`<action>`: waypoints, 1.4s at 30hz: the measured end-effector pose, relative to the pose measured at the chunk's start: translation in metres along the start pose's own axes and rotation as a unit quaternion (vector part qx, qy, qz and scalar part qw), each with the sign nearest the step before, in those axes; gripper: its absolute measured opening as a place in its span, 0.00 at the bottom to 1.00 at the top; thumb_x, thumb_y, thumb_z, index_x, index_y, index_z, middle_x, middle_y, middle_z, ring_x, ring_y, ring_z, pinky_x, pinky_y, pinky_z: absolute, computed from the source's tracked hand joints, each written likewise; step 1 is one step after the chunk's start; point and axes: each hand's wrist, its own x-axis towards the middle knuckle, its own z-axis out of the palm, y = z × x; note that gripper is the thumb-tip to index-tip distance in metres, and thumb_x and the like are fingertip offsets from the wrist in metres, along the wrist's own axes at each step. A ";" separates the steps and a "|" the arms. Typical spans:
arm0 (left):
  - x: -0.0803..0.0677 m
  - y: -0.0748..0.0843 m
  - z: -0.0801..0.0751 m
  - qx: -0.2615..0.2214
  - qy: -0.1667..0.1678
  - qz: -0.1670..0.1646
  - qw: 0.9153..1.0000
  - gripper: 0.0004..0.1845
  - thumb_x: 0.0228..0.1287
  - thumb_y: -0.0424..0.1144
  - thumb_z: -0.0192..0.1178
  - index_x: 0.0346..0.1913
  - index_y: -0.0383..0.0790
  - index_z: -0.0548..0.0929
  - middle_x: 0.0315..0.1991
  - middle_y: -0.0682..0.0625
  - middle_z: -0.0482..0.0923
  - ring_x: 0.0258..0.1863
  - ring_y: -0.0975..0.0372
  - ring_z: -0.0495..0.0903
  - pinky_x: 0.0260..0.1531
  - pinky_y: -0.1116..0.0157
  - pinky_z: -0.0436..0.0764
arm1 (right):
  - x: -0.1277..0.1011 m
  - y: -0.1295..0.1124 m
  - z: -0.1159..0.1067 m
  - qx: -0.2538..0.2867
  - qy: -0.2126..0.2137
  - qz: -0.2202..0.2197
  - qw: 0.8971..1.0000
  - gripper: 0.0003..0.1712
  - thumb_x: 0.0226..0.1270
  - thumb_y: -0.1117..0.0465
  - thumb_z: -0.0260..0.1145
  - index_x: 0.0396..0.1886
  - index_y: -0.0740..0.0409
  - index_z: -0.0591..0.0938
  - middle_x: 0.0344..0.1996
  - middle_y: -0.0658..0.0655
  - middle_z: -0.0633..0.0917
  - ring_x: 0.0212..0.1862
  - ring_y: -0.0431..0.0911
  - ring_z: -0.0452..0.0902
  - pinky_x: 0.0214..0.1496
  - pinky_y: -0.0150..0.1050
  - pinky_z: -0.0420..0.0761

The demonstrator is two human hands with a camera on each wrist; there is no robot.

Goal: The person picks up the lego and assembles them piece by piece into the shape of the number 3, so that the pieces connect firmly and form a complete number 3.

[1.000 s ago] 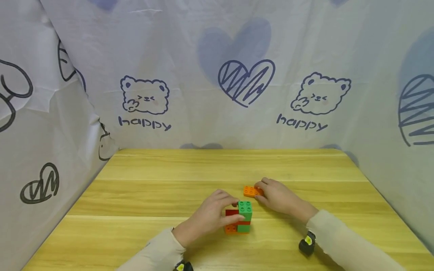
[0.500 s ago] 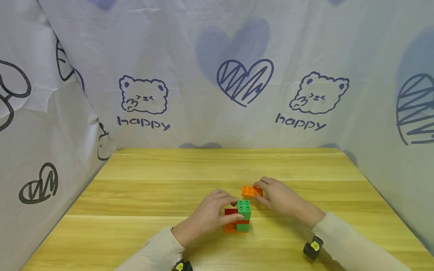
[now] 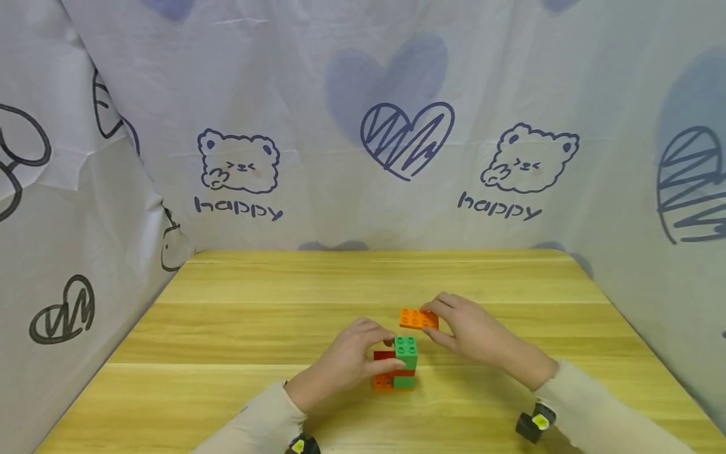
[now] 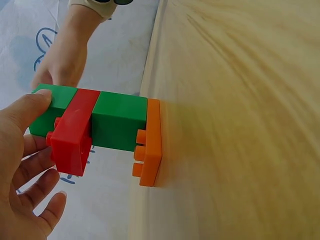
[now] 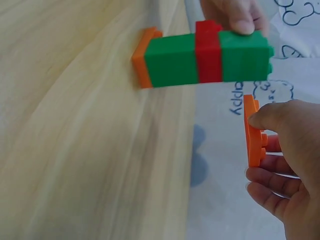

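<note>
Two plastic brick items are in your hands on the pale wooden table (image 3: 227, 328). Your left hand (image 3: 340, 366) curls fingers and thumb round the stacked tower of green, red and orange studded bricks (image 3: 397, 366), which stands upright on the table near its front edge. Your right hand (image 3: 471, 331) pinches a flat orange studded plate (image 3: 416, 318), raised just behind the tower and apart from it.
</note>
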 end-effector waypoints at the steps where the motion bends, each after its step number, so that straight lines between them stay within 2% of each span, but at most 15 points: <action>1: 0.000 0.000 0.000 0.000 -0.001 -0.001 1.000 0.21 0.60 0.53 0.68 0.48 0.41 0.85 0.42 0.55 0.81 0.45 0.63 0.75 0.47 0.65 0.77 | 0.000 -0.001 -0.002 0.000 0.005 -0.003 1.000 0.20 0.65 0.51 0.70 0.52 0.55 0.82 0.42 0.49 0.81 0.42 0.43 0.79 0.45 0.39 0.81; 11: 0.005 -0.003 -0.004 -0.014 -0.023 -0.024 0.999 0.20 0.59 0.54 0.68 0.46 0.43 0.86 0.42 0.56 0.82 0.46 0.63 0.75 0.48 0.64 0.77 | -0.002 -0.019 -0.019 0.037 0.039 -0.034 0.998 0.21 0.64 0.50 0.70 0.53 0.52 0.82 0.43 0.46 0.81 0.44 0.41 0.79 0.47 0.39 0.81; 20: 0.007 -0.006 -0.004 -0.025 -0.032 -0.021 0.999 0.18 0.57 0.54 0.70 0.43 0.45 0.85 0.40 0.55 0.82 0.41 0.58 0.78 0.45 0.64 0.76 | -0.003 -0.028 -0.021 0.079 0.052 -0.073 0.993 0.20 0.63 0.52 0.72 0.53 0.50 0.81 0.44 0.44 0.80 0.43 0.37 0.77 0.46 0.35 0.81; 26: 0.010 -0.007 -0.006 -0.053 -0.046 -0.027 0.997 0.18 0.55 0.54 0.71 0.44 0.47 0.84 0.40 0.56 0.82 0.41 0.60 0.79 0.44 0.65 0.77 | -0.003 -0.029 -0.020 0.096 0.041 -0.099 0.990 0.18 0.65 0.51 0.70 0.52 0.51 0.81 0.45 0.43 0.80 0.43 0.38 0.77 0.46 0.35 0.80; 29: 0.012 -0.009 -0.006 -0.065 -0.047 -0.017 0.997 0.19 0.54 0.53 0.73 0.44 0.46 0.84 0.40 0.56 0.82 0.40 0.61 0.79 0.43 0.64 0.79 | -0.003 -0.030 -0.020 0.101 0.030 -0.106 0.989 0.18 0.65 0.51 0.70 0.51 0.51 0.81 0.45 0.44 0.80 0.43 0.38 0.77 0.47 0.36 0.80; 34: 0.013 -0.011 -0.006 -0.066 -0.040 0.002 0.997 0.20 0.52 0.52 0.74 0.44 0.44 0.84 0.40 0.56 0.82 0.38 0.65 0.78 0.40 0.65 0.80 | -0.001 -0.031 -0.018 0.112 0.021 -0.116 0.987 0.16 0.66 0.52 0.69 0.50 0.52 0.81 0.45 0.44 0.81 0.43 0.38 0.77 0.47 0.35 0.80; 42: 0.014 -0.012 -0.006 -0.072 -0.046 -0.003 0.996 0.19 0.52 0.52 0.74 0.43 0.46 0.84 0.38 0.59 0.81 0.36 0.69 0.76 0.38 0.69 0.77 | 0.002 -0.033 -0.015 0.127 0.012 -0.114 0.985 0.16 0.66 0.50 0.69 0.49 0.50 0.81 0.44 0.43 0.80 0.43 0.36 0.76 0.46 0.33 0.80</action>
